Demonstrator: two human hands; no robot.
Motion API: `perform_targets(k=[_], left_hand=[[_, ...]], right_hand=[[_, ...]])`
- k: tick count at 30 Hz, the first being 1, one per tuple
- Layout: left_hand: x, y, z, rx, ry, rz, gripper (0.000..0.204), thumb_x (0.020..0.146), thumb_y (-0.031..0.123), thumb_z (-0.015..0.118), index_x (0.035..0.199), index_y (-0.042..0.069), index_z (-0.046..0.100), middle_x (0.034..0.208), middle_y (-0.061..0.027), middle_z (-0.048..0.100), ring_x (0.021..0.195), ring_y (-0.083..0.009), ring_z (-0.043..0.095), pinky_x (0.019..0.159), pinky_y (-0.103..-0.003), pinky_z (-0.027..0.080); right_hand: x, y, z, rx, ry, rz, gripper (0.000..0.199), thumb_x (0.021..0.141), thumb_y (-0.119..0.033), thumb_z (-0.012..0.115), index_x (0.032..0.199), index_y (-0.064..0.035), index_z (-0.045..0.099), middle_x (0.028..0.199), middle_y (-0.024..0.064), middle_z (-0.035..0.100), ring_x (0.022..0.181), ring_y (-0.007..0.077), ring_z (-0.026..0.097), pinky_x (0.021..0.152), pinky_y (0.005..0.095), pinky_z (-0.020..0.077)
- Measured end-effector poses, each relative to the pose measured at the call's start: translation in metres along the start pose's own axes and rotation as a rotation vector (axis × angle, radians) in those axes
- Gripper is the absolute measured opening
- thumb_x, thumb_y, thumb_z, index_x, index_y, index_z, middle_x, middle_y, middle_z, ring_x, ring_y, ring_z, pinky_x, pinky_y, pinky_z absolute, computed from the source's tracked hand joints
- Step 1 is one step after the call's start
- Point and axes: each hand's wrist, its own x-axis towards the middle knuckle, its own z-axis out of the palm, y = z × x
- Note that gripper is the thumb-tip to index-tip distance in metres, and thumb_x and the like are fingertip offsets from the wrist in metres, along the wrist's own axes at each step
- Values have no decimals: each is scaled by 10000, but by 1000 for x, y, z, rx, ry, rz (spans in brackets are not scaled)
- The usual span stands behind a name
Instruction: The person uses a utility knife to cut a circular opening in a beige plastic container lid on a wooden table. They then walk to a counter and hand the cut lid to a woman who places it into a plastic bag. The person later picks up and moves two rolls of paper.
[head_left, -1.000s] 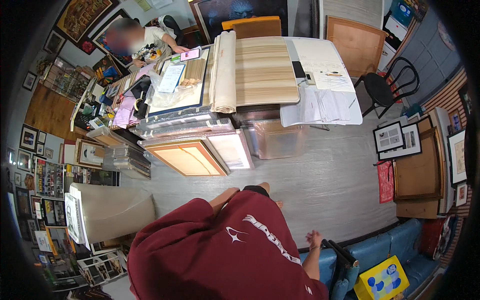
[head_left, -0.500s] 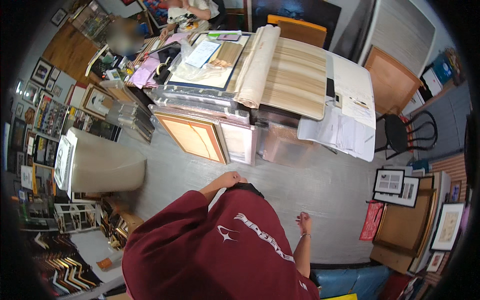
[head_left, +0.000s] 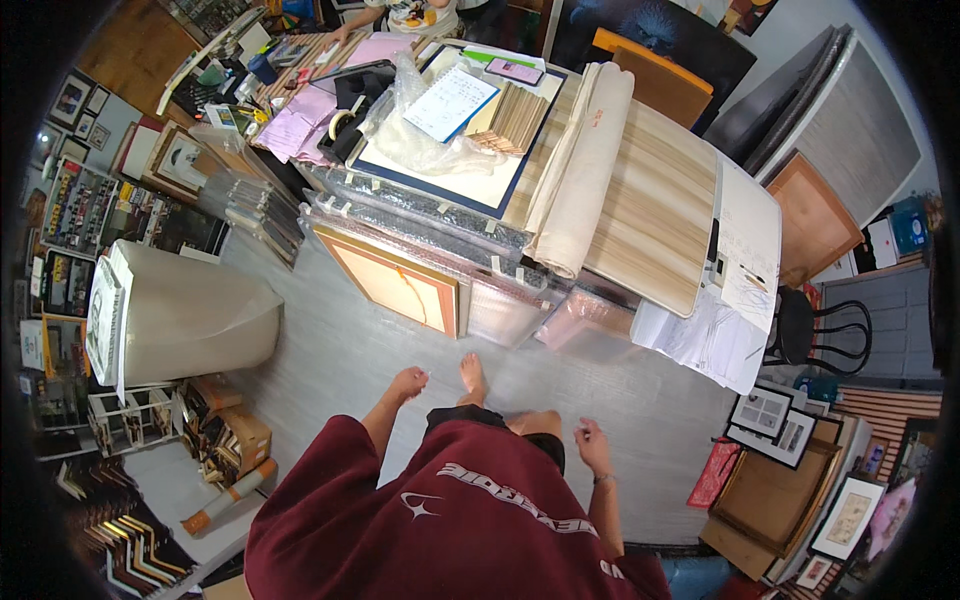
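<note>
At the far left, wall shelves (head_left: 60,250) are seen, filled with small framed pictures too many and too small to be counted. Just right of them, 1 large pale wrapped bundle (head_left: 180,315) is laid on the floor. Below it, 1 cardboard box (head_left: 235,440) is stood, and 1 rolled tube with orange ends (head_left: 232,495) is laid beside it.

The left hand (head_left: 405,383) is hung low over the grey floor (head_left: 330,350), fingers curled loosely inward; nothing is held in its grip. 1 bare foot (head_left: 472,375) is planted just beside it. Nearest ahead, 1 orange-toned framed picture (head_left: 392,282) is leaned against the surface (head_left: 640,270), with several bubble-wrapped flat packages (head_left: 420,215) stacked above it.

On the surface, 1 white sheet in a dark border (head_left: 440,180) is laid, carrying 1 crumpled clear plastic wrap (head_left: 425,145), 1 printed paper (head_left: 452,102) and 1 stack of thin wooden strips (head_left: 515,118). 1 roll of tape (head_left: 340,125) and 1 phone (head_left: 515,70) are also seen. 1 long roll of cream material (head_left: 585,170) is laid across 1 striped wooden board (head_left: 660,215).

The right hand (head_left: 590,440) is held partly closed, fingertips drawn narrow together; whether anything is pinched cannot be told. Right of it, 1 black chair (head_left: 820,335) is stood, and several empty frames (head_left: 780,490) are leaned on the floor.
</note>
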Motion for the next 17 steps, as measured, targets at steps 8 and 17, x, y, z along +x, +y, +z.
perform_targets(k=[8, 17], left_hand=[[-6, 42, -11, -368, 153, 25, 385, 1030, 348, 613, 1198, 4, 660, 991, -117, 735, 828, -193, 694, 700, -323, 551], [-49, 93, 12, -108, 612, 154, 310, 1016, 313, 651, 1167, 51, 719, 1001, -115, 768, 931, -249, 730, 808, -376, 596]], right_hand=[[127, -188, -129, -38, 51, -256, 444, 992, -173, 684, 1411, -75, 572, 1060, 164, 728, 883, 294, 717, 781, 390, 577], [380, -308, -175, 113, 164, -593, 526, 991, -171, 694, 1477, -96, 508, 1223, 180, 689, 990, 284, 699, 856, 381, 567]])
